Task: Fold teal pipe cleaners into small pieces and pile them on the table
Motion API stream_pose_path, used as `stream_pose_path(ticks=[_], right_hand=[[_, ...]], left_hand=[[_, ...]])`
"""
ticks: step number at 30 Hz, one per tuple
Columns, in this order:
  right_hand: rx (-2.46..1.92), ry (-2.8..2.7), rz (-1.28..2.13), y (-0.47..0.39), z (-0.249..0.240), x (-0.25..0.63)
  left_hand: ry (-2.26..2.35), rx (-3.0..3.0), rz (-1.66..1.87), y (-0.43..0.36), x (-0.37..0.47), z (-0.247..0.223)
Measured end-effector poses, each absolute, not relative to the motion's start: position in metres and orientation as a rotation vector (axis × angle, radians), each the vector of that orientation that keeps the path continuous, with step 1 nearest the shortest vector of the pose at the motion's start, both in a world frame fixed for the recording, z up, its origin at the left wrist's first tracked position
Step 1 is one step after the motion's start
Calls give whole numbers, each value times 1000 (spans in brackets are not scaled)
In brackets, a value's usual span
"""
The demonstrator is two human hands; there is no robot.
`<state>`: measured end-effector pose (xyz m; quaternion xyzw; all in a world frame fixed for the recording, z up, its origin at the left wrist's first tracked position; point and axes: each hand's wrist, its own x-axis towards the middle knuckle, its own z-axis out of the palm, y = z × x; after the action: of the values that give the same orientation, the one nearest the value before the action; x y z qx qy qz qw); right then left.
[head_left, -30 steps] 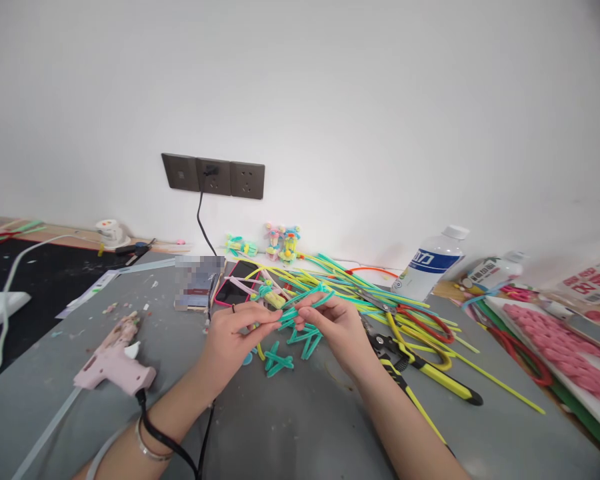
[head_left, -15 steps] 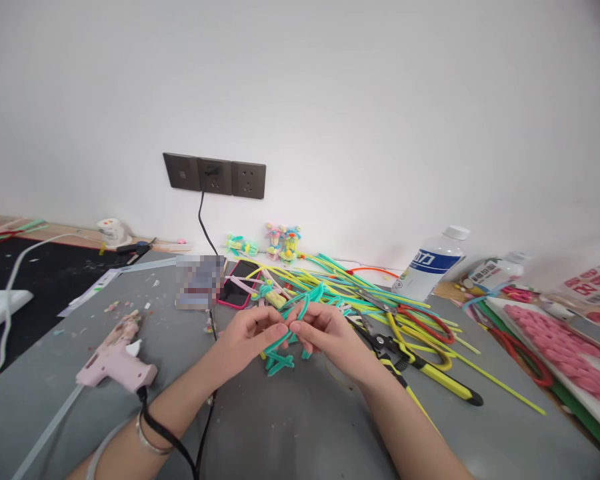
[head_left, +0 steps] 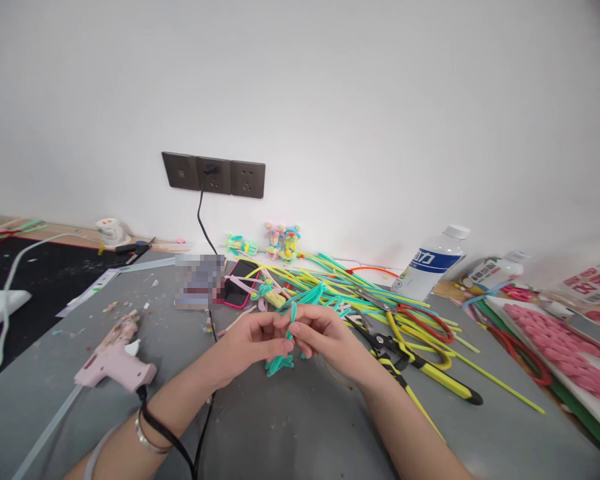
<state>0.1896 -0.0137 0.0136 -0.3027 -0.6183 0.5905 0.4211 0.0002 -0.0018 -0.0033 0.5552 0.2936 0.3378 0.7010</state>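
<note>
1. Grey tabletop [head_left: 290, 430] fills most of the lower half of the frame; behind it rises a white wall [head_left: 360, 120], with a dark socket panel [head_left: 213, 175] left of upper centre.
2. Just below the middle of the frame I have a teal fuzzy stem [head_left: 293, 313] between both hands; part of it pokes up above my fingers, which hide much of the rest.
3. My left hand [head_left: 250, 343] pinches it, thumb brought up against the forefinger.
4. My right hand [head_left: 326, 337] is closed on it too, thumb pressed toward the curled fingers, right beside the left one.
5. Below my fingertips, bent teal pieces [head_left: 280, 365] lie on the table, partly covered from view.
6. Beyond my hands sit a small yellow-and-teal figure [head_left: 273, 297] and a pink-edged phone [head_left: 236, 292].
7. Toward the right of the frame, yellow-handled pliers [head_left: 445, 381] lie near my right wrist, with a blue-labelled bottle [head_left: 430, 262] farther back.
8. At lower left, a pink glue gun [head_left: 117, 363] rests near my left forearm.
</note>
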Motion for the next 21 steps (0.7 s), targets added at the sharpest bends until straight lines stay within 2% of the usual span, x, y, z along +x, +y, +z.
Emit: stream_pose_path(ticks=[21], right_hand=[[-853, -1585, 1348, -13, 13, 187]], left_hand=[[700, 1152, 701, -3, 2, 5]])
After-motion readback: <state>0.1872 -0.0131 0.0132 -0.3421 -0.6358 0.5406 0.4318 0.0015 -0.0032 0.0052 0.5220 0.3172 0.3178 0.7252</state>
